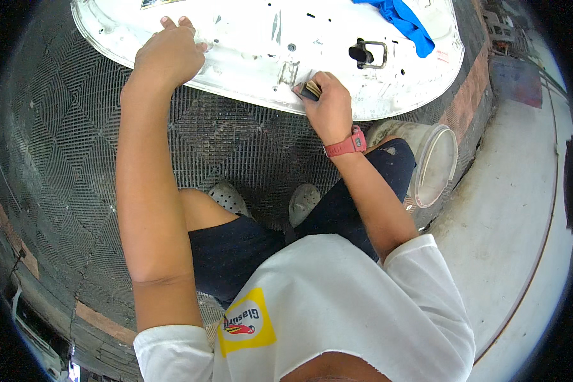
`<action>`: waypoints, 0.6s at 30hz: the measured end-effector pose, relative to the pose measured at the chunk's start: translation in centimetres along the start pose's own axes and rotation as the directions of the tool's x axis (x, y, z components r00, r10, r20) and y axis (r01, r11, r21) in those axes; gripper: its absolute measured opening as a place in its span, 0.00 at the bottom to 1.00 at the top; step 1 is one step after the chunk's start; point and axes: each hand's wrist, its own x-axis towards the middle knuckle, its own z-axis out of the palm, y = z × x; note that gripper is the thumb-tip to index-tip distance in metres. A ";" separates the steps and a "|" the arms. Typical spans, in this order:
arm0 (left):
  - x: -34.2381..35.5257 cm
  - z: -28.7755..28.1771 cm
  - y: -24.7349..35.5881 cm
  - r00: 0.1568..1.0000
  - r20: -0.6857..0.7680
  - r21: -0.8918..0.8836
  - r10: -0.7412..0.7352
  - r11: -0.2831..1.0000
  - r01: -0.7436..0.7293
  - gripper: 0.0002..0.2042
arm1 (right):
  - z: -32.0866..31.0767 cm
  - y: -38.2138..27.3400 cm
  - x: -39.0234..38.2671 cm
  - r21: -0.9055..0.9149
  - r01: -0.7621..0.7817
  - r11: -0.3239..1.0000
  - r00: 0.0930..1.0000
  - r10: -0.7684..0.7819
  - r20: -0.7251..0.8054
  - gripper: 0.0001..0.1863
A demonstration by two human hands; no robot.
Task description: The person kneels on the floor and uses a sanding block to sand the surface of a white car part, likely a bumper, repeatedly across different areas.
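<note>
1. A small folded pad (310, 91), dark on its face with tan layers at the edge, is on the near part of a white metal panel (248, 76), at the tips of the right hand.
2. The right hand (332, 105) pinches this pad between thumb and fingers, at the panel's near edge.
3. The left hand (169, 54) is well apart, toward the panel's left end, palm down with fingers loosely spread; its contact with the surface looks likely, but I cannot tell how firm it is.
4. Right of the pad, a black latch with a metal loop (377, 55) sits on the panel, and beyond it a blue cloth (404, 22) lies crumpled near the far right. Both are beside the pad, leaving it uncovered.
5. Holes and grey smudges mark the panel around the hands.
6. A red watch (358, 139) circles the right wrist; just beside the right knee is a dirty whitish bucket (423, 159).
7. Below, dark ribbed floor tiles (51, 127) spread under two pale perforated shoes (228, 197).
8. Along the right side runs a large, soiled white surface (509, 210), beyond a reddish floor strip (468, 95).
</note>
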 end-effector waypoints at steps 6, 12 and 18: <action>0.2 0.0 0.1 0.999 0.037 -0.010 0.008 1.000 -0.008 0.36 | 1.1 -2.3 2.2 0.008 -0.028 1.000 0.989 0.029 -0.148 0.18; 0.1 0.0 -0.4 1.000 -0.018 0.003 0.026 1.000 -0.026 0.33 | 1.5 -3.2 2.6 0.018 -0.006 1.000 0.996 0.008 -0.089 0.13; 0.1 0.0 0.1 1.000 -0.028 -0.022 0.007 1.000 -0.008 0.34 | 1.8 -2.6 1.1 -0.010 0.087 0.996 0.994 -0.087 -0.073 0.16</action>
